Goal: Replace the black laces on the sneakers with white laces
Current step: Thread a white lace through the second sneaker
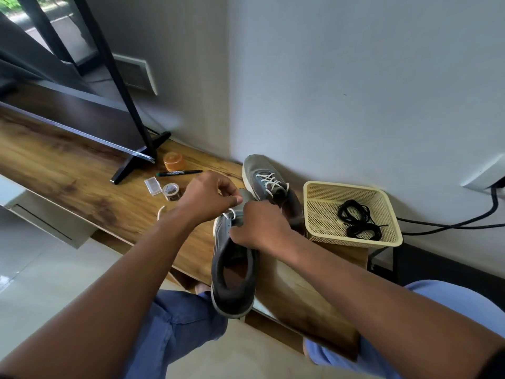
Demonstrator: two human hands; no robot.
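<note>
A grey sneaker (232, 272) lies on the wooden shelf's front edge, heel toward me. My right hand (259, 228) grips its upper near the tongue. My left hand (210, 198) pinches a white lace (229, 213) just above the eyelets; a loose end of that lace (161, 212) curls on the wood to the left. Behind stands the second grey sneaker (270, 184), threaded with white laces. The black laces (358, 220) lie coiled in a cream plastic basket (322, 192) to the right.
On the wooden shelf (68, 170) sit a TV stand foot (131, 165), an orange lid (173, 161), a green marker (179, 173), a small clear box (152, 186) and a tape roll (170, 191). Black cables (448, 225) run along the wall at right. My knees are below the shelf.
</note>
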